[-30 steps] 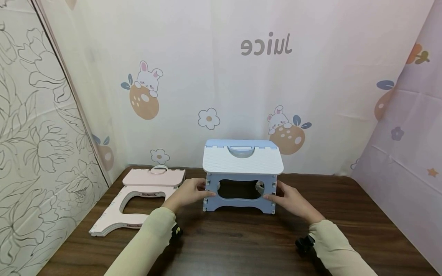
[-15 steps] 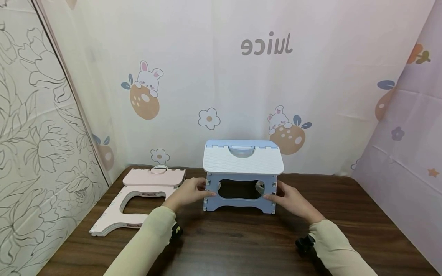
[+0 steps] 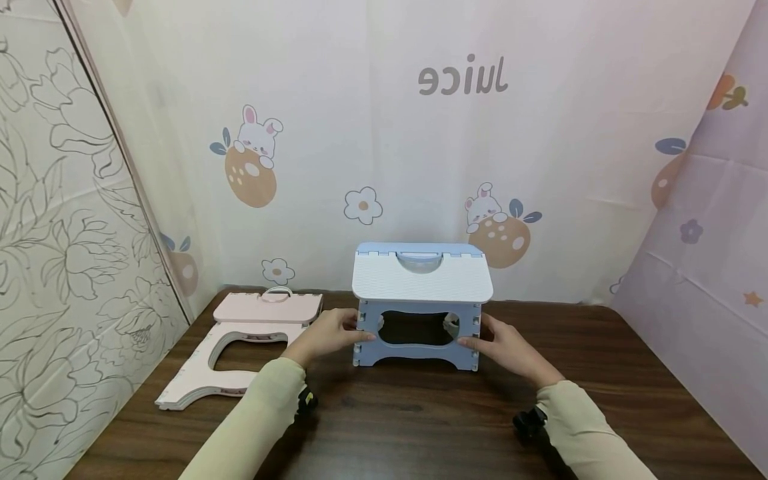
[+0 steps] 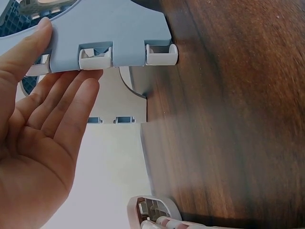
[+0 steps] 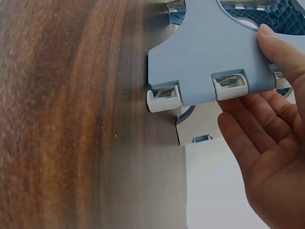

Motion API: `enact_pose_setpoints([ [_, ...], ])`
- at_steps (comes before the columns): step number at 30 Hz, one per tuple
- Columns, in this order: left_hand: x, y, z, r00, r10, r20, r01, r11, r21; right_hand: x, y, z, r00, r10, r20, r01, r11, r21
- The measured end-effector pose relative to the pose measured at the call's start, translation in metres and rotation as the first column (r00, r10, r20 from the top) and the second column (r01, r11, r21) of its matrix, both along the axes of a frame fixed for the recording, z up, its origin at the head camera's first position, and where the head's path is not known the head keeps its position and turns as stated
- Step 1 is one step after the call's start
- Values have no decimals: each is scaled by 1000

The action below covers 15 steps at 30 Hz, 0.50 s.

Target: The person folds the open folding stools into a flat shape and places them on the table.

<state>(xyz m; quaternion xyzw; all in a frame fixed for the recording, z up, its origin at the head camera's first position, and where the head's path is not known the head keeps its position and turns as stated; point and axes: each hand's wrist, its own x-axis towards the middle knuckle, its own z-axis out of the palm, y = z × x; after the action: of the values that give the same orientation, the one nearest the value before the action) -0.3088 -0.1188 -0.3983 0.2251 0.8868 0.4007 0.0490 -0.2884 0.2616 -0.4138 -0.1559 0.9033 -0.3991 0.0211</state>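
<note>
A blue and white folding stool stands unfolded on the table, its white top half toward me and a handle gap in the middle. My left hand grips its left side, the thumb on the blue front leg panel and the other fingers behind the hinged edge. On the opposite side my right hand holds the stool the same way, with its thumb on the front panel in the right wrist view. Left of the stool lies a pink folding stool, folded flat, close beside my left forearm.
The dark wooden table runs up to a printed curtain close behind the stools. A floral panel borders the left side, and another curtain borders the right.
</note>
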Motion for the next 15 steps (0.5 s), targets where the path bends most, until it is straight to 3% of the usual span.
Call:
enact_pose_setpoints([
  [15, -1, 0, 0, 1000, -4, -3, 4, 1000, -2, -1, 0, -1, 1000, 6, -8, -6, 1000, 1],
])
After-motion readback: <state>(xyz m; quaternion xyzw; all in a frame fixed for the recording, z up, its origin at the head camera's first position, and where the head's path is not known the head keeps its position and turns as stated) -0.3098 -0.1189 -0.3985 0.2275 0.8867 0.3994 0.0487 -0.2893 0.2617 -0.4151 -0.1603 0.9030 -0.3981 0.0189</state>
